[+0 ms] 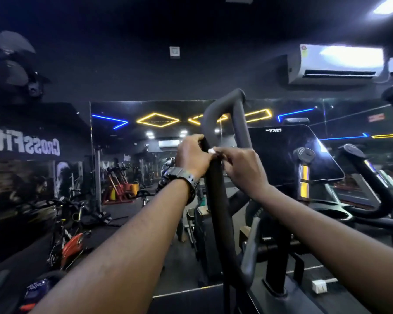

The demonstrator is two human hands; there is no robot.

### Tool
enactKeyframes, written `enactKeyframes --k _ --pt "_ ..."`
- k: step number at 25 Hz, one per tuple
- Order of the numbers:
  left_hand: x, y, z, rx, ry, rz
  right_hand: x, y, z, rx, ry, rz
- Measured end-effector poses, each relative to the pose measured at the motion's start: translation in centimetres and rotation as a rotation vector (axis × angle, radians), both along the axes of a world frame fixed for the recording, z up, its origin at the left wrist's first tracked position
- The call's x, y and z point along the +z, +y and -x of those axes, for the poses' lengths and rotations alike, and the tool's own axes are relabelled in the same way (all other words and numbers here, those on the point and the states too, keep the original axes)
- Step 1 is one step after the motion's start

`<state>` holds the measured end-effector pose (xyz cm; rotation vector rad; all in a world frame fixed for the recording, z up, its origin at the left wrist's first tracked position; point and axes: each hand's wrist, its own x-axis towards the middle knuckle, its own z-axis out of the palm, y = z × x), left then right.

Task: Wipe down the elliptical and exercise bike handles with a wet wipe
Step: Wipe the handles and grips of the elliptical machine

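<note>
A tall black padded elliptical handle [216, 189] rises in front of me and loops over at its top. My left hand [192, 158], with a dark watch on the wrist, grips the handle from the left at about mid height. My right hand [241, 169] holds the same stretch from the right, fingers curled. A small white bit of the wet wipe [211, 150] shows between the two hands; the rest of it is hidden under my fingers.
The elliptical's dark console screen [290, 152] stands just right of the handle, with short yellow-banded grips [304, 175] and another curved handle [372, 177] further right. A wall mirror [134, 177] ahead reflects gym machines. An exercise bike [70, 241] stands low at the left.
</note>
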<state>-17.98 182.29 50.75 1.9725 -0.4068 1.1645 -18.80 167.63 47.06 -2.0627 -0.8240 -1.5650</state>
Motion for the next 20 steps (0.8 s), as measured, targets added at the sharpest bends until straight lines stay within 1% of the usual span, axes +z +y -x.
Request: enactKeyframes --k 1,3,5,6,7,8,10,11,12,13,15,16,17,18,20 --pt "-0.3 0.2 -0.2 -0.023 -0.002 -0.011 -0.2 -0.4 0.0 -0.036 -0.013 0.069" --pt "-0.4 0.3 -0.4 -0.030 0.015 0.000 3.2 0.1 -1.0 -0.113 -0.078 0.139" --pt "-0.6 0.1 -0.7 -0.044 0.039 0.054 7.7 1.4 -1.9 -0.175 -0.072 0.132" --pt "-0.9 0.0 -0.7 -0.049 0.047 0.074 9.0 2.0 -2.1 -0.179 -0.050 0.118" --pt "-1.2 0.0 -0.6 -0.049 0.048 0.091 9.2 2.2 -2.4 -0.187 -0.041 0.125" --pt "-1.6 0.1 -0.7 -0.038 0.060 0.108 8.4 2.1 -2.5 -0.183 -0.047 0.178" --pt "-2.7 0.5 -0.5 -0.056 0.112 0.158 5.1 1.3 -1.6 -0.137 -0.058 0.415" --pt "-3.3 0.6 -0.5 -0.093 0.147 0.201 4.3 0.7 -1.1 -0.122 -0.050 0.537" --pt "-3.8 0.6 -0.2 -0.143 0.173 0.245 4.6 0.4 -0.6 -0.130 -0.039 0.611" --pt "-4.2 0.6 -0.2 -0.161 0.182 0.267 5.7 0.5 -0.4 -0.153 -0.038 0.615" --pt "-4.3 0.3 0.0 -0.129 0.165 0.230 7.8 1.2 -0.5 -0.178 -0.036 0.454" --pt "-4.2 0.2 0.2 -0.114 0.169 0.208 7.9 1.5 -0.5 -0.177 -0.021 0.385" --pt "-4.1 0.1 0.4 -0.111 0.178 0.192 7.2 1.6 -0.5 -0.150 -0.033 0.378" --pt "-4.0 0.2 0.6 -0.106 0.196 0.176 6.2 1.5 -0.4 -0.113 -0.031 0.428" --pt "-4.1 0.6 0.9 -0.128 0.234 0.152 4.7 0.5 -0.1 -0.082 0.026 0.593"
